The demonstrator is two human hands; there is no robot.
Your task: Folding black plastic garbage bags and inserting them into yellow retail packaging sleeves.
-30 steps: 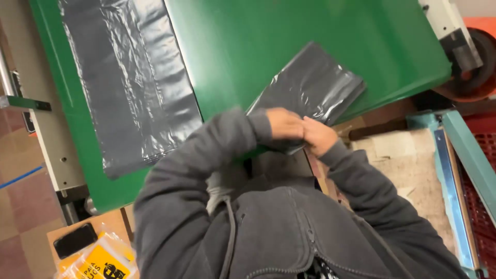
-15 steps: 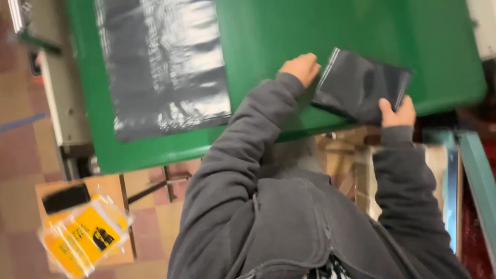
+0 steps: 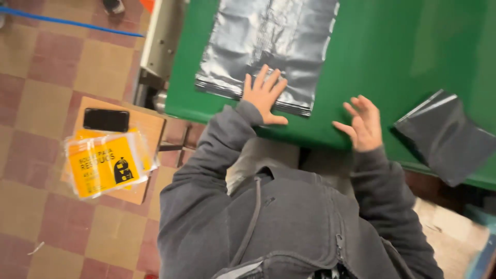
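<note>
My left hand (image 3: 264,95) lies flat, fingers spread, on the near edge of the stack of shiny grey plastic bags (image 3: 268,49) spread across the green table (image 3: 392,57). My right hand (image 3: 363,124) hovers open, fingers apart and curled, above the table's near edge, holding nothing. A folded dark grey plastic bag (image 3: 447,137) lies to its right, near but not touching. On a low wooden board (image 3: 147,129) lie a black phone (image 3: 106,120) and yellow packets (image 3: 103,165).
</note>
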